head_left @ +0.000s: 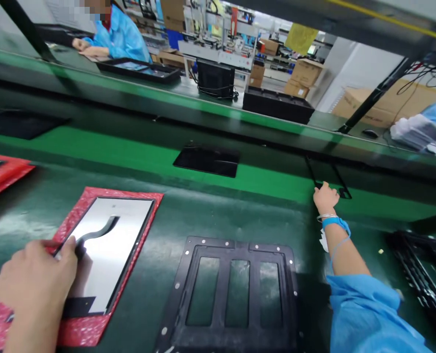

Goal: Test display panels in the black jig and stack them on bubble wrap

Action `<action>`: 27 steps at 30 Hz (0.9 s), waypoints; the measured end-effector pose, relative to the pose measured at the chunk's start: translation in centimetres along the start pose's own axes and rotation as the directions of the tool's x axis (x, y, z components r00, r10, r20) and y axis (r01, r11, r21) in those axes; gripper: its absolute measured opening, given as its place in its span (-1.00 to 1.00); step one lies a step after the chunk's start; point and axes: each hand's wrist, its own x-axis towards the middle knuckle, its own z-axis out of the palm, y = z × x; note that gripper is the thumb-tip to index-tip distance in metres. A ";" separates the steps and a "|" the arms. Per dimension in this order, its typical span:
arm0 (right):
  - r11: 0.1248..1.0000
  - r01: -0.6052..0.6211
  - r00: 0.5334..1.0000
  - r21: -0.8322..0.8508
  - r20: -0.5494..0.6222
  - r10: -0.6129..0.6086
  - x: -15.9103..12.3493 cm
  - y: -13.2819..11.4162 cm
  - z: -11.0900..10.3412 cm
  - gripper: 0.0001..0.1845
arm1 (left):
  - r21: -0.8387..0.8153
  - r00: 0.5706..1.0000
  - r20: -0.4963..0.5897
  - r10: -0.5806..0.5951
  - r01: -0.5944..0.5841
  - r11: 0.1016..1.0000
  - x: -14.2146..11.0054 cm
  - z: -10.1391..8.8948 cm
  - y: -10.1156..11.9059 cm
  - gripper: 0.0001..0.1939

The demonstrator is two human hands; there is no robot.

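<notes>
One silvery panel (107, 264) lies against fingers (69, 248) of the left hand (37, 277).

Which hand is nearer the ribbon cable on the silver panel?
Left. Your left hand is at the lower end of the ribbon cable; your right hand is farther off, at the thin black frame.

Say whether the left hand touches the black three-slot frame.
No, the left hand is at the silver-backed display panel, apart from that frame.
</notes>
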 end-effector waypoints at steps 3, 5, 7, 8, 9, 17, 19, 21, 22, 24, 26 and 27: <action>0.996 0.083 0.994 -0.027 0.078 -0.081 0.1 -0.6 -0.5 -0.44 | 0.147 1.000 -0.006 -0.027 0.028 0.989 -0.7 -0.7 1.0 -0.41; 0.990 0.139 0.981 -0.032 0.141 -0.133 -0.3 -1.1 -1.1 -0.28 | 0.120 0.999 -0.003 -0.040 0.040 0.992 -1.1 -0.8 1.3 -0.36; 0.981 0.193 0.962 -0.019 0.202 -0.185 -1.3 -1.7 -1.9 -0.18 | 0.064 0.999 -0.002 -0.044 0.044 0.997 -1.4 -0.7 1.3 -0.40; 0.975 0.222 0.949 -0.003 0.228 -0.216 -2.1 -1.9 -2.3 -0.17 | 0.037 0.999 -0.005 -0.041 0.041 0.998 -1.5 -0.7 1.2 -0.47; 0.967 0.254 0.935 0.019 0.251 -0.250 -3.1 -2.0 -2.9 -0.18 | 0.015 0.999 -0.005 -0.038 0.038 0.999 -1.7 -0.8 1.1 -0.54; 0.601 0.754 0.578 0.267 0.167 -0.799 -17.8 3.6 -7.8 -0.35 | -0.084 0.998 0.062 0.010 -0.005 0.996 -2.3 -0.9 -0.2 -0.64; 0.427 0.885 0.410 0.183 0.124 -0.903 -21.4 5.5 -8.6 -0.44 | -0.123 0.998 0.065 -0.004 0.012 0.992 -2.1 -0.6 -0.5 -0.60; 0.247 0.958 0.230 0.146 0.127 -0.965 -24.2 6.7 -9.0 -0.49 | -0.167 0.997 0.069 -0.028 0.040 0.985 -2.0 -0.4 -0.7 -0.57; 0.183 0.972 0.164 0.144 0.136 -0.977 -25.2 7.0 -9.1 -0.50 | -0.190 0.997 0.073 -0.041 0.054 0.980 -1.8 -0.4 -0.8 -0.58; 0.125 0.980 0.099 0.155 0.168 -0.981 -26.7 7.3 -9.1 -0.51 | -0.235 0.995 0.084 -0.054 0.072 0.969 -1.6 -0.3 -1.1 -0.63; 0.137 0.979 0.107 0.153 0.190 -0.976 -27.5 7.4 -8.9 -0.51 | -0.284 0.994 0.096 -0.045 0.070 0.956 -1.3 -0.3 -1.4 -0.71; 0.152 0.977 0.120 0.150 0.202 -0.972 -27.8 7.5 -8.8 -0.51 | -0.314 0.994 0.108 -0.027 0.059 0.948 -1.1 -0.2 -1.7 -0.74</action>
